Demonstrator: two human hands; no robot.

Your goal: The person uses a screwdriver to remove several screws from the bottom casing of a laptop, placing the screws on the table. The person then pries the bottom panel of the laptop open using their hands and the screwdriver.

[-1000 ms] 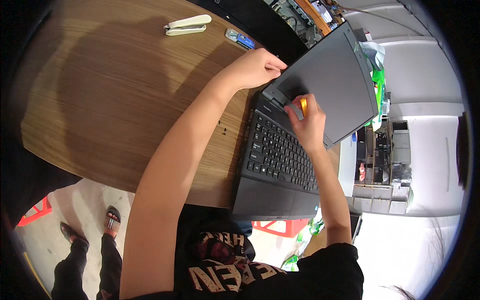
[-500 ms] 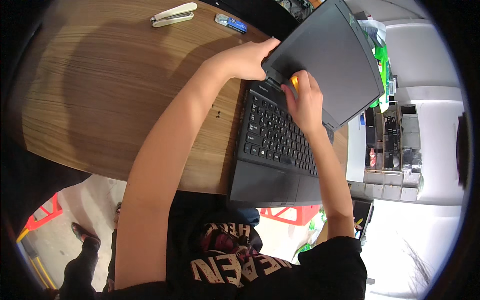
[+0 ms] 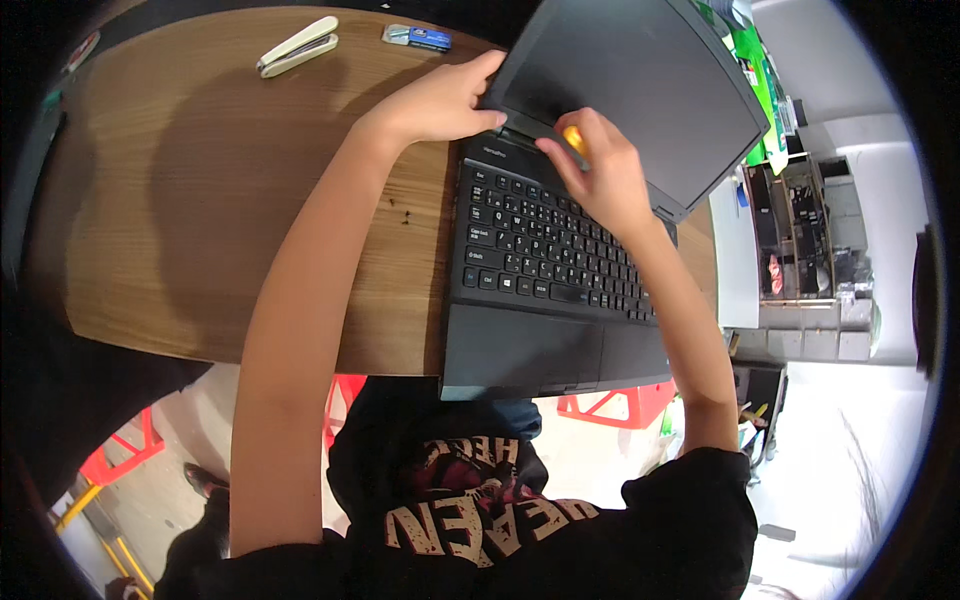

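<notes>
An open black laptop (image 3: 520, 345) lies on the wooden table, its dark screen (image 3: 630, 90) tilted back. My left hand (image 3: 440, 100) grips the screen's lower left edge, with the thumb by the hinge and the other fingers at the outer side. In front of the screen's lower bezel, my right hand (image 3: 605, 170) is closed round a small yellow-handled tool (image 3: 574, 139). Its tip is hidden, so whether it touches the bezel cannot be seen. The keyboard (image 3: 550, 245) lies below that hand.
A cream stapler (image 3: 300, 46) and a small blue-and-white packet (image 3: 417, 38) lie on the table (image 3: 200, 200) toward the far left. Tiny dark bits (image 3: 406, 216) sit left of the laptop. Red stools (image 3: 620, 405) stand below the near edge; a shelf unit (image 3: 795, 230) is at right.
The whole view has shifted, so the stapler and packet appear farther left. Both hands stay at the screen's lower edge; the right hand and its yellow-handled tool have turned slightly.
</notes>
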